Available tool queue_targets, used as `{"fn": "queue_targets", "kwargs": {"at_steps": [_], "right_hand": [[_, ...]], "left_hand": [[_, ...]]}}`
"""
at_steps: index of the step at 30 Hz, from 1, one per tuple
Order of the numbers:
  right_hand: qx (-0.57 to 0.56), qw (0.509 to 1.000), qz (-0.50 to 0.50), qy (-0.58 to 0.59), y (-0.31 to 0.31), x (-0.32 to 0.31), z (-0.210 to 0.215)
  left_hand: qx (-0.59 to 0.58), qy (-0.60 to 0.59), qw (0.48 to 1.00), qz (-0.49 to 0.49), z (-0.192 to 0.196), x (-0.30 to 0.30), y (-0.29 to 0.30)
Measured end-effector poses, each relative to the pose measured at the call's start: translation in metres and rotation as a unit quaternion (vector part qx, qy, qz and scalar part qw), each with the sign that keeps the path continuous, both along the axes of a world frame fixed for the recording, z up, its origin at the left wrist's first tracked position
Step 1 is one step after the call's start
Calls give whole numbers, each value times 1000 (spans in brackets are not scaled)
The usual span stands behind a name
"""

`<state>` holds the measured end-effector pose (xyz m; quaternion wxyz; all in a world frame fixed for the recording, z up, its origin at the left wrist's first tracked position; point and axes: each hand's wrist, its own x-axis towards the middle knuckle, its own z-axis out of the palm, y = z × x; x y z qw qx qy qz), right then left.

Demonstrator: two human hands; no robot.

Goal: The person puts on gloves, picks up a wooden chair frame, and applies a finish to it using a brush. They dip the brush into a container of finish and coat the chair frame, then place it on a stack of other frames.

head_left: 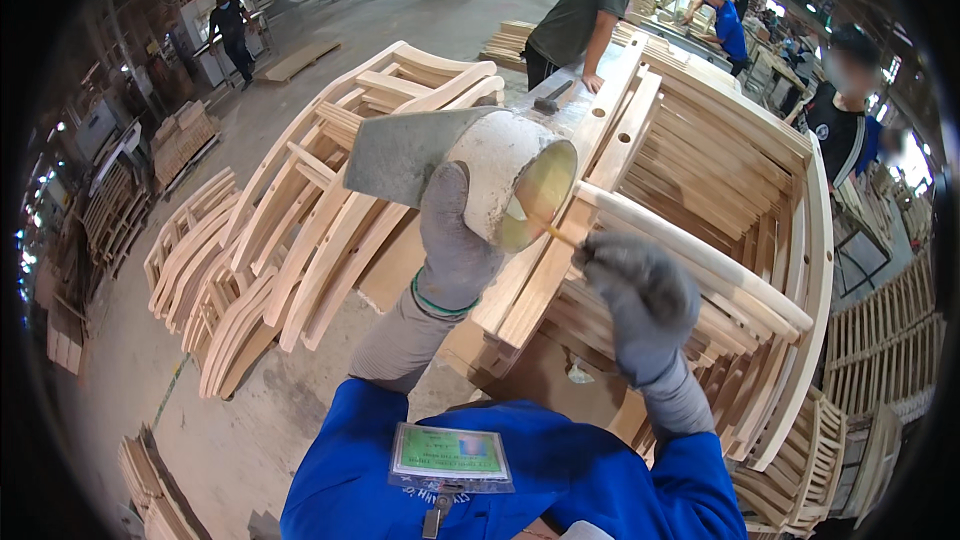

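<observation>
My left hand (455, 230), in a grey glove, is wrapped round a whitish plastic container (487, 162) tilted so that its round mouth faces right. A yellowish substance coats the inside. My right hand (645, 290), also gloved, pinches a thin light-brown stick (556, 233), whose far end reaches into the container's mouth. Below and beyond my hands lies a pale wooden rail (545, 290) with drilled holes toward its far end. To its right stand stacked wooden frames (700, 255) with curved rails and slats.
Curved wooden frames (330, 180) stand on the floor at left. A hammer (553, 98) rests on a grey surface ahead. Across it, a person in a dark green shirt (580, 30) leans a hand by the rail. Another person in black (840, 120) stands at right.
</observation>
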<state>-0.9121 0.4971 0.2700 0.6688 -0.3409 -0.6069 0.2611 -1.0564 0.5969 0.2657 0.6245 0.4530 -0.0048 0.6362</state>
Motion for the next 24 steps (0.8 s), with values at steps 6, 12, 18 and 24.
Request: {"fn": "queue_targets", "kwargs": {"at_steps": [6,12,18,24], "right_hand": [[131,991,14,-22,-8,12,-7],[-29,961,124,244,7,11,-5],[-35,975,61,212,9,10,-8],[-135,946,34,291,15,7,8]], "left_hand": [[-58,-21,998,8,6,0,-1],[-101,-62,989,-88,9,3,-7],[-93,-16,994,-49,9,8,-1],[170,172,890,387,-33,4,35]]}}
